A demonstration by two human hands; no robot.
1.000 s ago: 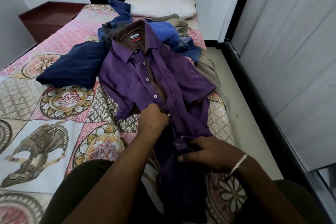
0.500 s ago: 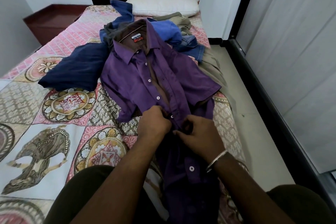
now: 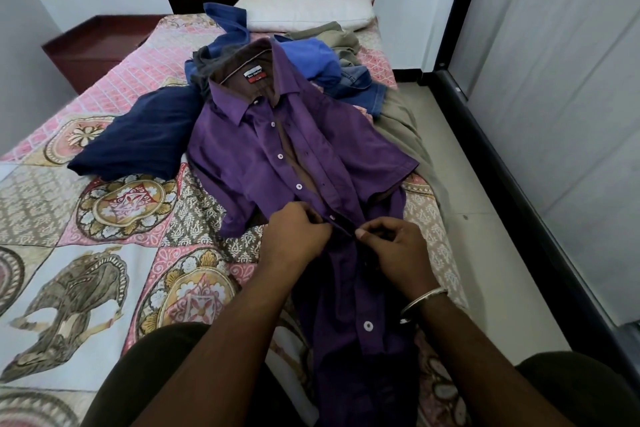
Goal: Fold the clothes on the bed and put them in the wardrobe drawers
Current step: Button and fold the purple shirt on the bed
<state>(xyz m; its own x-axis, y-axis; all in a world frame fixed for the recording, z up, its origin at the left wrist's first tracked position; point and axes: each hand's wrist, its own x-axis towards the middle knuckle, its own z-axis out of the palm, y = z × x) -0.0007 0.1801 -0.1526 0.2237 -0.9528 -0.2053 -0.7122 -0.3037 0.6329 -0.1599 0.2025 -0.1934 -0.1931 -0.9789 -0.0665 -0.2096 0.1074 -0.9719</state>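
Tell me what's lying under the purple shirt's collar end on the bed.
The purple shirt overlaps a pile of clothes: blue garments, a navy one and khaki cloth. What lies beneath its middle is covered.

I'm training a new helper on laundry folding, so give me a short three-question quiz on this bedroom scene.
1. True or false: both the left hand and the right hand pinch the front of the purple button-up shirt.
2. What lies left of that shirt on the patterned quilt? A) dark navy garment B) white pillow C) red towel
3. Fill in: the right wrist wears a metal ____.

Key: 1 true; 2 A; 3 bangle.
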